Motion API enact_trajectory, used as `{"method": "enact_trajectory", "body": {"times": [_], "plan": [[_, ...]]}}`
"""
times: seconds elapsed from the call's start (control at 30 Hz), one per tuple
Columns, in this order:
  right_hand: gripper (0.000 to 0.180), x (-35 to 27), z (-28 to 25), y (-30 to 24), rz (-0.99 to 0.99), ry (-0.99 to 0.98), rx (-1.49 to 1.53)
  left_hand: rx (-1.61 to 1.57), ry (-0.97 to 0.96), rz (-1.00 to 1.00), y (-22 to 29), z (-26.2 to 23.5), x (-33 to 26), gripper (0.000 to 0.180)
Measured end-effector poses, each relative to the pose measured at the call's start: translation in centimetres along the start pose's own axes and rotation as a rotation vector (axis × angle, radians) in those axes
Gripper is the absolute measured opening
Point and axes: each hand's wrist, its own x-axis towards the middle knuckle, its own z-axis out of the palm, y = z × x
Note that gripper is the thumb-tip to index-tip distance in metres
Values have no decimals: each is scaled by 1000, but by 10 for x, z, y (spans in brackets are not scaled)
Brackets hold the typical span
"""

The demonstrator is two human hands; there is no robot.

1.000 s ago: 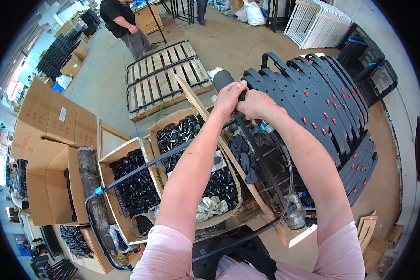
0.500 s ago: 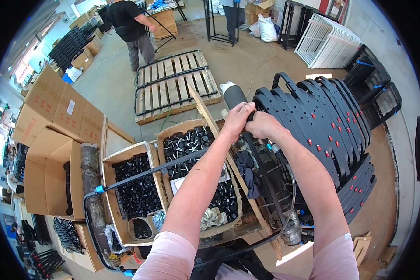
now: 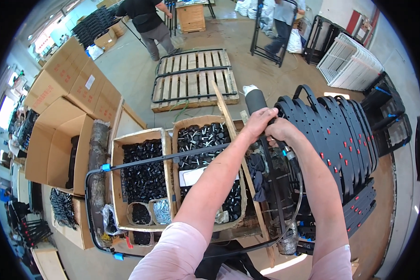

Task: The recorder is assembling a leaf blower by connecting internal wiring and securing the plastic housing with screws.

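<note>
A black tubular frame (image 3: 140, 163) with blue clips stretches across the boxes before me, its near side by my lap. At its far right end my left hand (image 3: 261, 122) is closed round a dark part of the frame, in front of a grey padded post (image 3: 255, 101). Against it, my right hand (image 3: 283, 130) is closed too. What it grips is hidden, but a blue-ringed fitting (image 3: 285, 152) and a hose (image 3: 302, 186) come out just below it. Beside my right forearm stand curved black slats (image 3: 308, 122) with red tabs.
Left of my arms are a carton of black caps (image 3: 142, 179) and a carton of black-headed bolts (image 3: 196, 139). A wooden plank (image 3: 225, 108) slants past them. Ahead lies a pallet (image 3: 191, 88) with a frame on it. Two people stand beyond; one holds a black frame (image 3: 270, 42).
My view has swung, so the scene sits further right and the near boxes higher. Both hands stay together at the frame's far end. The person at the back right has come into fuller view.
</note>
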Motion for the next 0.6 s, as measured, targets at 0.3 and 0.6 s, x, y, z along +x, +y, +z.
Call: {"method": "enact_trajectory", "body": {"times": [0.3,0.6], "plan": [[4,-19,3,-8,-33,-31,39,-48,-21,51,0,-2,0,34],[17,-68,78,-94,-170,35,-234,112,144,165,64,-68,-73,32]]}}
